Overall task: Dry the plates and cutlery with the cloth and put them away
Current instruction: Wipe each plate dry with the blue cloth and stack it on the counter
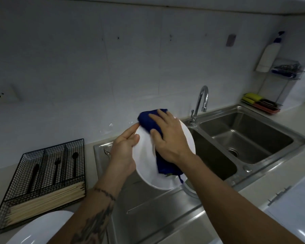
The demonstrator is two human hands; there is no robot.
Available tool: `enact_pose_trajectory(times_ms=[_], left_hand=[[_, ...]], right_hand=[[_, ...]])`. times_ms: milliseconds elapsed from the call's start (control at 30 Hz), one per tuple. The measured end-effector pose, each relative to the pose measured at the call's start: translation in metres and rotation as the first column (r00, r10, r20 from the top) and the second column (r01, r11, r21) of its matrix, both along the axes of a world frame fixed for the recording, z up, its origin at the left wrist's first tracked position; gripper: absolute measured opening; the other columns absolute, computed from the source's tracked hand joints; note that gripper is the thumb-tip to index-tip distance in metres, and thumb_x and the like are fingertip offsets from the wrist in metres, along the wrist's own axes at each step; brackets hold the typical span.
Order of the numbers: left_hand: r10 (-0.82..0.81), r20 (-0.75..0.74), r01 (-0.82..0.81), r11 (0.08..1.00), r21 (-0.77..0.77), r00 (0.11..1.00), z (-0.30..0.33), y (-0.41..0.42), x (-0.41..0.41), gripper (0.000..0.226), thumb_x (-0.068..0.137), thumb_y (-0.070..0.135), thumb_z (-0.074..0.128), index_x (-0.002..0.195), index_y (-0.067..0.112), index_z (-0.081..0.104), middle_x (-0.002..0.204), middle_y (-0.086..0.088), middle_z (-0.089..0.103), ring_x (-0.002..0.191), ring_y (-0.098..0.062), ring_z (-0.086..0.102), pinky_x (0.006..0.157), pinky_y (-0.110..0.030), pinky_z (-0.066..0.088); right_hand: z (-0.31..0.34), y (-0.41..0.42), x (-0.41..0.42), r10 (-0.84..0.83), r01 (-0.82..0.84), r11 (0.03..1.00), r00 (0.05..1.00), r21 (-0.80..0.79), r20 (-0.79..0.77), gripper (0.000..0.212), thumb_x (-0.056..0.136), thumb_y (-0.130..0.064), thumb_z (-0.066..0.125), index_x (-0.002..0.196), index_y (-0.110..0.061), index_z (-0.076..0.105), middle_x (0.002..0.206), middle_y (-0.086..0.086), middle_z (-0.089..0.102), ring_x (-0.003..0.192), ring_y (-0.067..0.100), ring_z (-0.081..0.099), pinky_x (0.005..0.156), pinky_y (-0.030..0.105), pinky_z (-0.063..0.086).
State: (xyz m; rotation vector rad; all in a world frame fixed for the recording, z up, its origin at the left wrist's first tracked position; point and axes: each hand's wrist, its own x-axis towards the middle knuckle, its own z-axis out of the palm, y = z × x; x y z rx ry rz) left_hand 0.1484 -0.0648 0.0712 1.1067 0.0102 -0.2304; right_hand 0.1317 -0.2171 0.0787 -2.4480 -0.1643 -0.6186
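A white plate (146, 166) is held tilted above the sink's drainboard. My left hand (124, 150) grips its left rim, thumb on the front. My right hand (167, 136) presses a dark blue cloth (148, 118) flat against the plate's face, fingers spread; the cloth's tail hangs down under my wrist. Another white plate (40, 228) lies on the counter at the bottom left. A black wire cutlery tray (42, 180) on the left holds black cutlery and a bundle of wooden chopsticks (46, 203).
A steel double sink (245, 136) with a curved tap (201, 101) lies to the right. Behind it stand a wall rack with a white bottle (268, 55) and sponges (252, 97). Part of a rim (188, 189) shows under the held plate.
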Motion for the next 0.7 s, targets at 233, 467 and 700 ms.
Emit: enact_pose_trajectory(times_ms=[233, 467, 700], left_hand=[[0.154, -0.051, -0.162, 0.964, -0.212, 0.987, -0.013, 0.019, -0.003, 0.044, 0.094, -0.004, 0.047, 0.133, 0.011, 0.058, 0.127, -0.012, 0.065, 0.105, -0.031, 0.063, 0.095, -0.048, 0.051], [-0.026, 0.04, 0.026, 1.0, 0.01, 0.999, -0.01, 0.052, -0.002, 0.048, 0.092, -0.006, 0.044, 0.134, 0.011, 0.057, 0.119, -0.009, 0.069, 0.101, -0.027, 0.067, 0.083, -0.041, 0.058], [-0.023, 0.125, -0.024, 0.933, 0.359, 0.992, 0.019, 0.05, 0.034, 0.033, 0.095, 0.001, 0.051, 0.108, 0.023, 0.072, 0.109, -0.007, 0.073, 0.097, -0.029, 0.07, 0.08, -0.04, 0.057]], right_hand=[[-0.034, -0.013, 0.003, -0.154, 0.198, 0.88, 0.979, 0.431, -0.137, 0.057, 0.092, -0.058, 0.035, 0.147, -0.043, 0.029, 0.153, -0.004, 0.03, 0.137, 0.021, 0.034, 0.113, 0.054, 0.028], [-0.039, -0.02, 0.002, -0.087, 0.201, 0.792, 0.972, 0.577, -0.219, 0.056, 0.08, -0.055, 0.048, 0.134, -0.039, 0.046, 0.128, -0.003, 0.039, 0.112, 0.025, 0.052, 0.097, 0.051, 0.047], [0.003, -0.025, 0.011, 0.078, -0.066, 0.986, 0.994, 0.151, -0.077, 0.061, 0.082, -0.048, 0.047, 0.141, -0.035, 0.043, 0.137, -0.007, 0.035, 0.12, 0.021, 0.04, 0.106, 0.039, 0.034]])
